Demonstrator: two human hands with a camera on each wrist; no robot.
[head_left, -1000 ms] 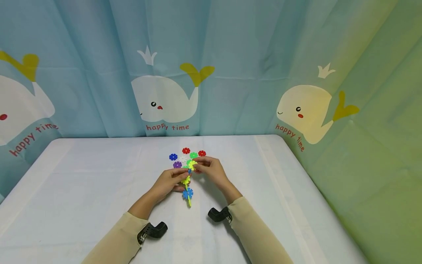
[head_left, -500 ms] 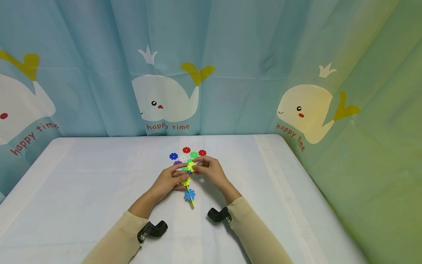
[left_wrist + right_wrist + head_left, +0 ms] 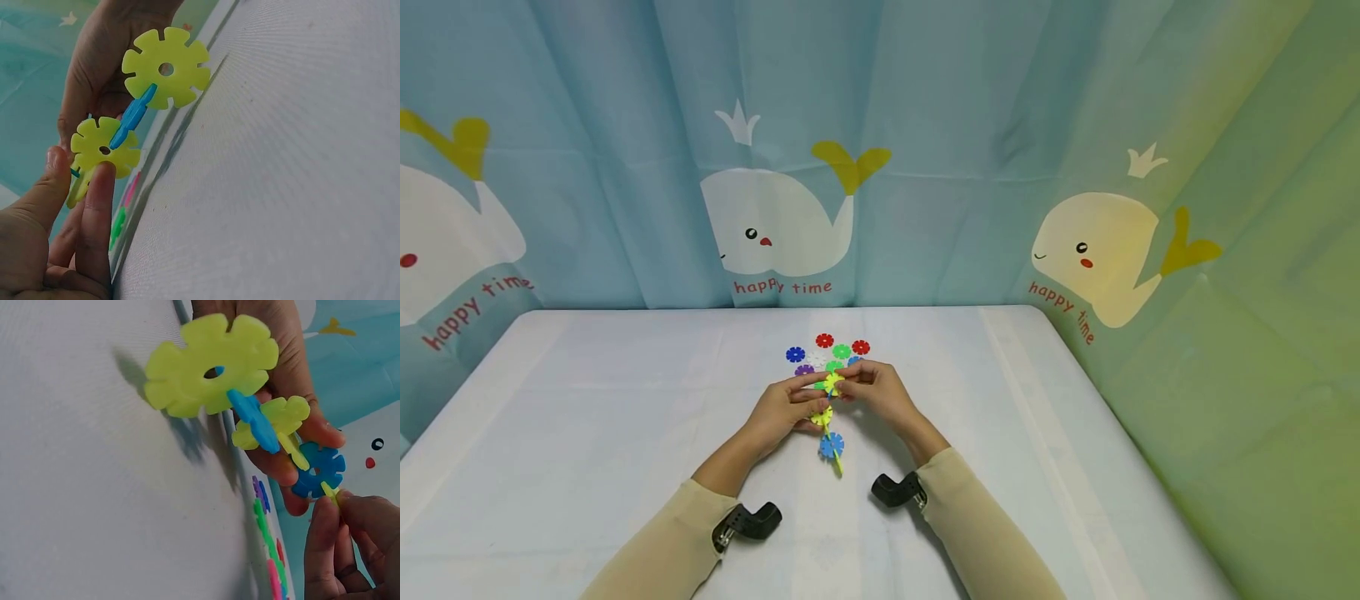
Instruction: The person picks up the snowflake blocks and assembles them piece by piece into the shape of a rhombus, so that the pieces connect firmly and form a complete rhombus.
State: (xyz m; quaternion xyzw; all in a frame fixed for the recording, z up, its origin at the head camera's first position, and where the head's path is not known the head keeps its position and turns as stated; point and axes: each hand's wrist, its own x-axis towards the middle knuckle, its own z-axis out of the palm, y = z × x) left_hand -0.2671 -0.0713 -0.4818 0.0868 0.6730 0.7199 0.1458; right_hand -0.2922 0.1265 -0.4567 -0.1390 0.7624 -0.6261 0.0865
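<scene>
A chain of slotted plastic snowflake discs, yellow and blue, hangs between my hands, with its near blue disc and a yellow end disc pointing toward the body. My left hand pinches the chain around a yellow disc between thumb and fingers. At the far end, my right hand pinches another yellow disc by its edge. In the right wrist view this disc meets a slot of a blue disc, mostly covered by the right fingertips.
Loose snowflake discs lie flat just beyond the hands: red discs, a dark blue disc, a purple disc, green discs and a white one. The white table ends at a whale-print curtain.
The right hand has moved slightly nearer and left with its yellow disc, toward the left hand's fingers. The chain's near end has swung a little right. A light blue loose disc now shows beyond the right hand.
</scene>
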